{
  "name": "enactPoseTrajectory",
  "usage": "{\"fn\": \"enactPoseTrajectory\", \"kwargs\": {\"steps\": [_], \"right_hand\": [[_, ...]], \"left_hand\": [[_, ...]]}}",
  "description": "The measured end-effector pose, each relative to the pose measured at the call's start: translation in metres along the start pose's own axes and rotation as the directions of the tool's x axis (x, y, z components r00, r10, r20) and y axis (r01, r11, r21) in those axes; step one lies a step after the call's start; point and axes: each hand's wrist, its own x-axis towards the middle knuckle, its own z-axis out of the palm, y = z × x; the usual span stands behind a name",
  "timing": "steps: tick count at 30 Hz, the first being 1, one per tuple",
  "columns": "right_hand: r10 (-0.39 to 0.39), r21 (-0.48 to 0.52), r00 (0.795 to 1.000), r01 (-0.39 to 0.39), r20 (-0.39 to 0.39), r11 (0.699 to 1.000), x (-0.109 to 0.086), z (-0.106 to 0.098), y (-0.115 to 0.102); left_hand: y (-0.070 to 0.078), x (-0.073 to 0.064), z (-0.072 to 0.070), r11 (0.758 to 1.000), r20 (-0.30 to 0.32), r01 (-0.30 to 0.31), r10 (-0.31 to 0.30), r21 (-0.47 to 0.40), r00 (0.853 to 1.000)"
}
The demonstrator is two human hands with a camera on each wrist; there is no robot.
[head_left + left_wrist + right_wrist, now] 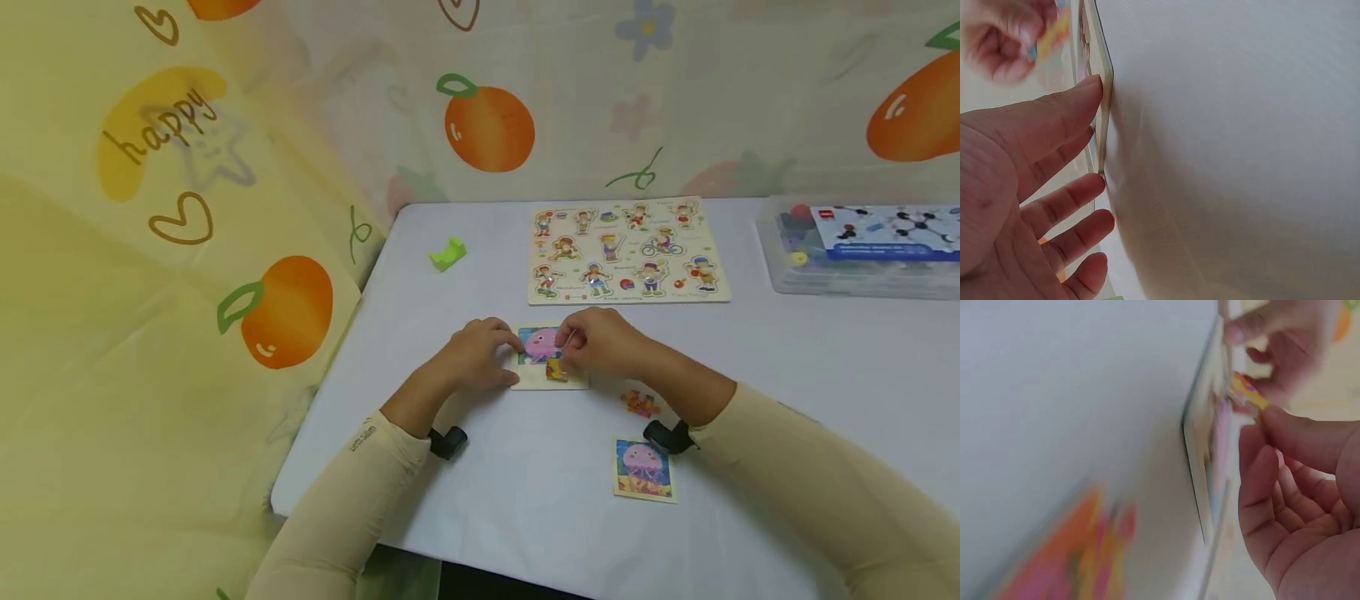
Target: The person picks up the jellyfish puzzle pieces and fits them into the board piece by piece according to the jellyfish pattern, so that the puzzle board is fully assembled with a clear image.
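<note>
A small puzzle board (pixel 531 381) with a pink jellyfish picture in its upper part lies on the white table. Along its left edge rests my left hand (pixel 480 354), thumb near the lower corner and index finger higher up. In the left wrist view, the thumb (pixel 1082 103) touches the board's rim and the other fingers spread loosely. My right hand (pixel 603 346) pinches a yellow and orange puzzle piece (pixel 557 369) between thumb and fingertips, over the board's lower right part. The right wrist view shows that puzzle piece (pixel 1249 394) held tilted.
An orange puzzle piece (pixel 640 403) lies below my right hand. Nearer me is a finished jellyfish picture card (pixel 643 477). Behind stand a wooden board of children figures (pixel 626 250) and a clear plastic box (pixel 855 279). A green piece (pixel 448 254) sits at the back left.
</note>
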Motion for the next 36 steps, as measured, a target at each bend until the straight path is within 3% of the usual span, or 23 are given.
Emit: {"fn": "enactPoseTrajectory", "kwargs": {"steps": [5,10,22,27,32,36], "right_hand": [[-0.046,-0.056,0.999,0.046,-0.010,0.997,0.020,0.018,-0.012],[-0.067,-0.121,0.998,0.065,-0.017,0.991,0.023,0.026,-0.015],[0.051,-0.230,0.998,-0.055,-0.024,0.972,0.022,0.024,-0.020],[0.026,-0.298,0.998,-0.006,0.063,0.955,0.005,0.010,-0.009],[0.105,-0.392,0.975,-0.020,0.197,0.920,-0.033,-0.012,0.007],[0.142,-0.467,0.975,-0.048,0.169,0.883,-0.059,-0.017,0.018]], "left_hand": [[0.004,0.002,-0.002,1.000,0.012,0.005,-0.005,-0.012,1.000],[0.010,0.003,-0.002,1.000,0.018,-0.004,0.004,-0.017,1.000],[0.016,0.005,-0.001,0.999,-0.032,0.047,-0.046,0.012,0.998],[0.017,0.007,0.000,0.998,-0.022,0.065,-0.065,0.012,0.998],[0.018,0.007,0.002,0.997,-0.013,0.075,-0.074,0.025,0.997],[0.019,0.006,0.003,0.997,-0.024,0.074,-0.074,0.026,0.997]]}}
